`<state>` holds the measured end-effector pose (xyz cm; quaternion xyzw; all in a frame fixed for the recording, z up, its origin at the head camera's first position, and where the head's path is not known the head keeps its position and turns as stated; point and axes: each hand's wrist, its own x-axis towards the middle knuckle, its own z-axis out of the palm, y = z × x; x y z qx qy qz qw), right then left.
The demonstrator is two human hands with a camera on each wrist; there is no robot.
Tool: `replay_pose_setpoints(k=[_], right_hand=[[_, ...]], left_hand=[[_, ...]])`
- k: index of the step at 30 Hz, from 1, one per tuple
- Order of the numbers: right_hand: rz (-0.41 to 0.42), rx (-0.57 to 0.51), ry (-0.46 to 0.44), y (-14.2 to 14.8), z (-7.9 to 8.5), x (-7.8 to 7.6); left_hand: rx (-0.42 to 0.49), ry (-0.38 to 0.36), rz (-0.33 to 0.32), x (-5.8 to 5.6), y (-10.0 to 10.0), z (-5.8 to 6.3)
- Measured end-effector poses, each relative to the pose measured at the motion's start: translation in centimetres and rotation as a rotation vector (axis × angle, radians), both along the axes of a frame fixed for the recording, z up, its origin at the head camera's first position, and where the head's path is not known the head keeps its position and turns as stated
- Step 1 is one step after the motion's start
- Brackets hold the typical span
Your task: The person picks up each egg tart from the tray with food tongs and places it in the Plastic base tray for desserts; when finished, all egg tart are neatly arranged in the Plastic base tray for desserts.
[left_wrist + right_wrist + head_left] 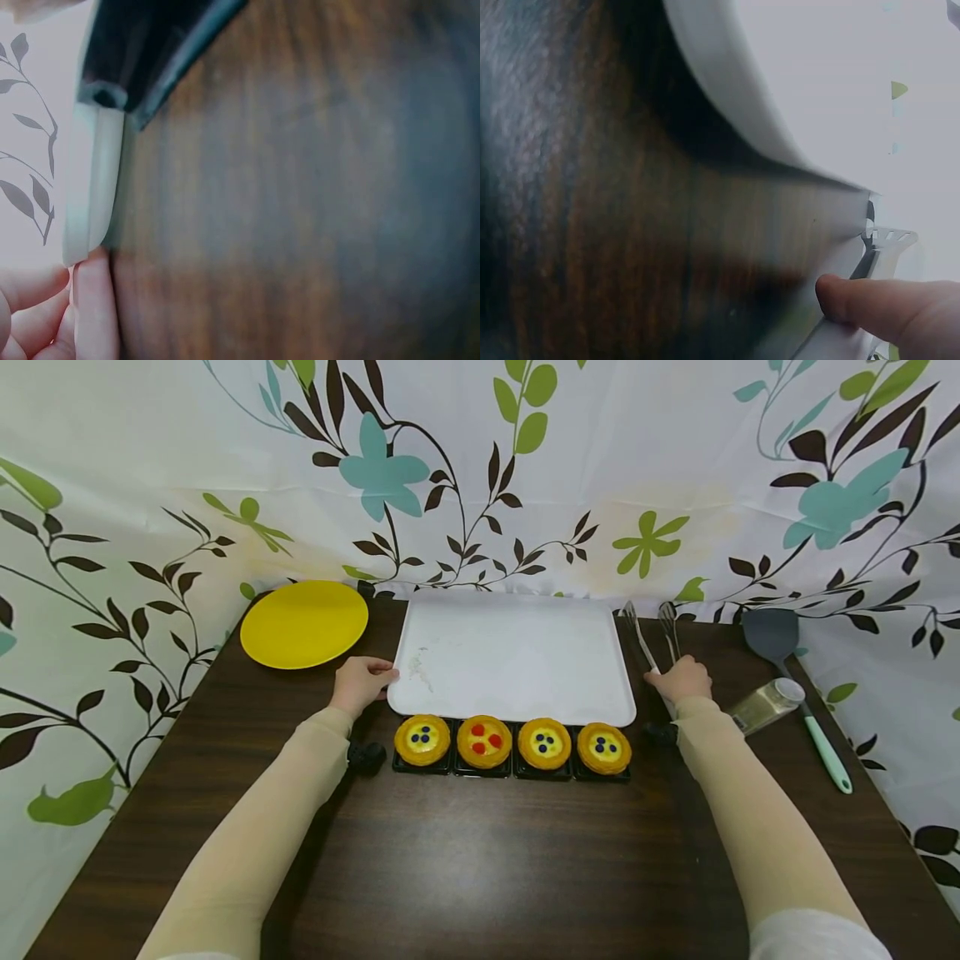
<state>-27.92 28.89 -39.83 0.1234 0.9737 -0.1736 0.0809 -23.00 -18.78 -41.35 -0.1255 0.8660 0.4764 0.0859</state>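
My left hand (362,685) is at the left edge of a white rectangular tray (517,652). In the left wrist view, its fingers (96,307) pinch the tray's rim near the corner. On the right, my right hand (684,681) grips metal tongs (643,647) lying beside the tray, tips pointing to the back. The right wrist view shows the thumb (870,306) over the tongs, whose far end is partly hidden. Along the tray's front edge sits a row of several small tarts (484,743) in black square holders, one topped with red dots, the others with dark blue.
A yellow plate (303,625) lies at the back left. Right of my right hand stand a clear shaker jar (771,706) with a white lid, tilted in this view, and a grey spatula (771,631) with a mint handle. A patterned curtain (480,468) borders the dark wooden table (465,860).
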Motion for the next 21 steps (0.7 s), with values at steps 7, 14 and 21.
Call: replay_pose_setpoints(k=[7, 14, 21], right_hand=[[-0.029, -0.007, -0.014, -0.2, -0.1, 0.0], [-0.051, 0.002, -0.024, -0.5, -0.8, 0.0], [-0.010, 0.071, 0.084, -1.2, -1.0, 0.5]], left_hand=[[0.001, -0.022, 0.010, -0.1, -0.3, -0.2], [-0.003, -0.027, 0.010, 0.1, -0.5, -0.5], [-0.036, -0.016, 0.017, 0.2, -0.5, -0.7]])
